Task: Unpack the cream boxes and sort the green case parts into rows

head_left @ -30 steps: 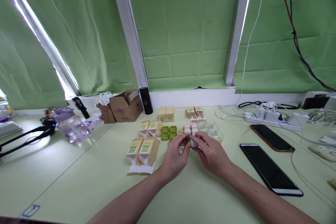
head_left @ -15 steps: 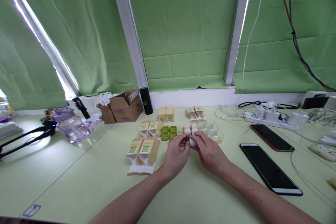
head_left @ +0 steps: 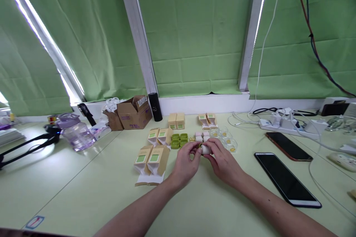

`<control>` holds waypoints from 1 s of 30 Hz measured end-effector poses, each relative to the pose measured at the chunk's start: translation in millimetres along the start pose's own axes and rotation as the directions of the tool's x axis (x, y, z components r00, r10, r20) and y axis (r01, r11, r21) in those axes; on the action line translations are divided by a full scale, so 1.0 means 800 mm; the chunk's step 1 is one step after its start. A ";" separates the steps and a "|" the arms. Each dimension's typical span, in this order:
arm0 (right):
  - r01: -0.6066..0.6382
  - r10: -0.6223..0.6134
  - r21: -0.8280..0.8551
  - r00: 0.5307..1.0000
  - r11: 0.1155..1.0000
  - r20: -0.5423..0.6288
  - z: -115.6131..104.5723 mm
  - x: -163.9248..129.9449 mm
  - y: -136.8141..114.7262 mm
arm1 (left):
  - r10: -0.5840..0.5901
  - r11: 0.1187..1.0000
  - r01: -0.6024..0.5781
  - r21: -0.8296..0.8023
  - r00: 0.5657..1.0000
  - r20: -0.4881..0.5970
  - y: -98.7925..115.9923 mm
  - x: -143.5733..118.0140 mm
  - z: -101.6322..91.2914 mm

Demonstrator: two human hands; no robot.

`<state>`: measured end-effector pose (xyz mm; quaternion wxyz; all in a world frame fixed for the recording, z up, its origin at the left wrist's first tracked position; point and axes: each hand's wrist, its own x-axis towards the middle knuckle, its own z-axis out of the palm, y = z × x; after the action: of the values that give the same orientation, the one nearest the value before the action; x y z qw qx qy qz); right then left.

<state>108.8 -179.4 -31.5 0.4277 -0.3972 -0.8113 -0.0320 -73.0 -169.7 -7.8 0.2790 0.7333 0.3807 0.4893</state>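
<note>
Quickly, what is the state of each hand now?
Left hand: fingers closed on the small white piece.
Right hand: grip closed on the same small white piece.

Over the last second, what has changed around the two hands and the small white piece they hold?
Very little. The left hand and right hand keep pinching the small white rounded piece between their fingertips, which shifted only slightly. Nothing was picked up or released. The tan cardboard boxes with green labels, green plastic trays and two black phones stayed in place.
</note>
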 end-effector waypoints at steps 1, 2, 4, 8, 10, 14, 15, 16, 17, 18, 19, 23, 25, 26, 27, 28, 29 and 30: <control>-0.016 0.016 0.026 1.000 1.000 -0.006 -0.001 0.000 0.000 | 0.028 0.999 -0.028 0.027 1.000 0.010 0.000 -0.001 -0.003; -0.027 0.028 0.051 0.999 0.998 -0.015 -0.003 0.000 0.000 | 0.055 0.997 -0.056 0.049 0.998 0.024 -0.001 -0.001 -0.005; -0.040 0.045 0.104 0.998 0.994 -0.047 -0.005 0.000 -0.001 | 0.100 0.993 -0.103 0.058 0.994 0.048 -0.002 -0.001 -0.010; -0.075 0.095 0.227 0.992 0.971 -0.081 -0.010 0.003 -0.005 | 0.130 0.990 -0.126 -0.062 0.990 0.062 -0.004 0.000 -0.011; -0.109 0.131 0.284 0.989 0.953 -0.062 -0.011 0.005 -0.006 | 0.067 0.986 -0.053 -0.156 0.994 0.085 -0.003 0.000 -0.008; -0.194 0.219 0.376 0.975 0.906 -0.026 -0.010 0.006 -0.006 | -0.102 0.941 0.142 -0.308 0.984 0.145 0.000 0.001 -0.002; -0.212 0.241 0.395 0.970 0.894 -0.025 -0.009 0.007 -0.006 | -0.125 0.930 0.169 -0.327 0.981 0.149 0.001 0.001 0.000; -0.227 0.261 0.413 0.965 0.882 -0.026 -0.008 0.007 -0.006 | -0.141 0.923 0.183 -0.339 0.979 0.145 0.001 0.001 0.000; -0.240 0.278 0.430 0.960 0.871 -0.027 -0.007 0.008 -0.006 | -0.149 0.920 0.188 -0.344 0.980 0.136 0.001 0.001 0.001; -0.251 0.294 0.446 0.956 0.859 -0.027 -0.007 0.008 -0.006 | -0.152 0.920 0.187 -0.345 0.980 0.125 0.000 0.001 0.002; -0.263 0.309 0.462 0.951 0.847 -0.025 -0.006 0.008 -0.007 | -0.152 0.921 0.183 -0.343 0.982 0.115 0.000 0.002 0.002; -0.332 0.381 0.542 0.924 0.772 0.023 -0.002 0.008 -0.009 | -0.155 0.925 0.180 -0.335 0.983 0.101 -0.003 0.003 0.003; -0.366 0.412 0.585 0.909 0.724 0.059 0.001 0.006 -0.009 | -0.154 0.929 0.176 -0.326 0.984 0.094 -0.006 0.002 0.004; -0.379 0.425 0.606 0.902 0.699 0.074 0.003 0.005 -0.009 | -0.152 0.931 0.173 -0.321 0.984 0.090 -0.007 0.002 0.004; -0.391 0.439 0.629 0.894 0.672 0.086 0.005 0.005 -0.008 | -0.153 0.932 0.173 -0.319 0.984 0.087 -0.009 0.002 0.005; -0.401 0.456 0.655 0.885 0.641 0.095 0.006 0.004 -0.006 | -0.156 0.931 0.175 -0.321 0.984 0.085 -0.011 0.002 0.005; -0.408 0.477 0.684 0.873 0.604 0.100 0.007 0.005 -0.004 | -0.162 0.927 0.181 -0.328 0.983 0.086 -0.012 0.002 0.006; -0.410 0.500 0.721 0.860 0.560 0.100 0.008 0.005 -0.002 | -0.169 0.921 0.189 -0.341 0.982 0.088 -0.014 0.002 0.006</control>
<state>102.5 -175.3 -31.9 0.5878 -0.3900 -0.6001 0.3771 -71.7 -162.4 -17.7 0.4583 0.6482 0.3455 0.5004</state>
